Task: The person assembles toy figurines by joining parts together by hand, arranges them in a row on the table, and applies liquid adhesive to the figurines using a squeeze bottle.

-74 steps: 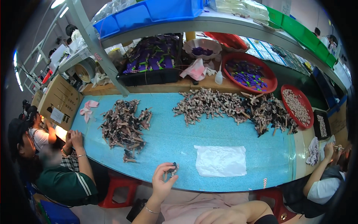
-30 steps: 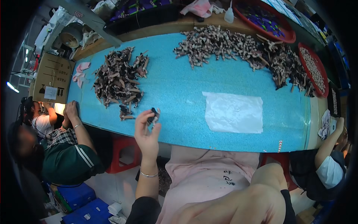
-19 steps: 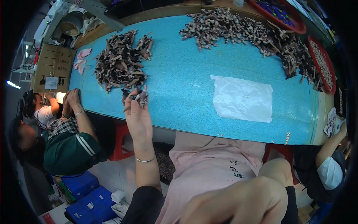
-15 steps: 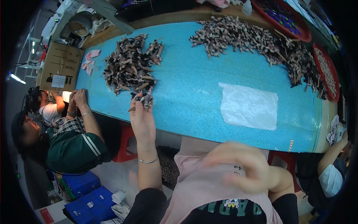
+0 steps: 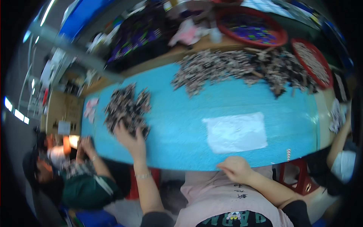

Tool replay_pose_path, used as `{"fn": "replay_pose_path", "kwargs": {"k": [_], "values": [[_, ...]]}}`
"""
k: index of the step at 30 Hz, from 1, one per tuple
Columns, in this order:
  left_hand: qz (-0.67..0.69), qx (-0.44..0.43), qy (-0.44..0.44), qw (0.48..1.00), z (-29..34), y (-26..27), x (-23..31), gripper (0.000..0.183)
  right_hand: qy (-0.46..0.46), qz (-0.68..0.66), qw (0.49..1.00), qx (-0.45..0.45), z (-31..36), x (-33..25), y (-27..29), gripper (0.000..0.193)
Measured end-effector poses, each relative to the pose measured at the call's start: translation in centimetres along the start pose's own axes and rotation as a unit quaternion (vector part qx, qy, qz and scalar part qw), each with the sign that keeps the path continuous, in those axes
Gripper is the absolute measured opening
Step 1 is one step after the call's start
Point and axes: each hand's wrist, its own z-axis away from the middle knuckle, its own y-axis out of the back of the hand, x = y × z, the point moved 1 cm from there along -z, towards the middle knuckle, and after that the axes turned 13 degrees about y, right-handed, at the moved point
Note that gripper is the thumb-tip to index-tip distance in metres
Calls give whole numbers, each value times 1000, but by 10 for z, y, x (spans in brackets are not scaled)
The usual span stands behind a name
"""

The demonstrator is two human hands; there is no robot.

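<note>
My left hand (image 5: 131,140) reaches onto the near side of a heaped pile of small figure-like pieces (image 5: 124,108) in black, pale pink and brown. Its thumb stands apart from the fingers, and the fingertips touch the pieces. Motion blur smears single pieces there. At the front edge of the blue table (image 5: 170,125), my right hand (image 5: 236,169) is closed, with thumb and fingertips pressed together toward the left. Whatever lies between them, if anything, cannot be made out. A crumpled white plastic sheet (image 5: 237,132) lies just beyond this hand.
A larger pile of similar pieces (image 5: 227,68) spreads along the far edge. Red trays, one with purple pieces (image 5: 251,30) and one with pale pieces (image 5: 312,62), stand behind it. A person in green (image 5: 89,189) sits at the left; another person's arm (image 5: 340,140) is at the right.
My left hand has gone from holding up a figure piece to reaching into the left pile. My right hand has closed and moved to the table edge. The view has shifted.
</note>
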Motion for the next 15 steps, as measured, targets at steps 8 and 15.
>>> {"fn": "replay_pose_path", "kwargs": {"k": [8,15], "values": [[7,-98,-30,995,101,26,61,55,81,-151,985,10,-3,6,13,14],[111,-66,-9,992,111,18,68,28,-98,313,912,245,-52,86,164,33]]}}
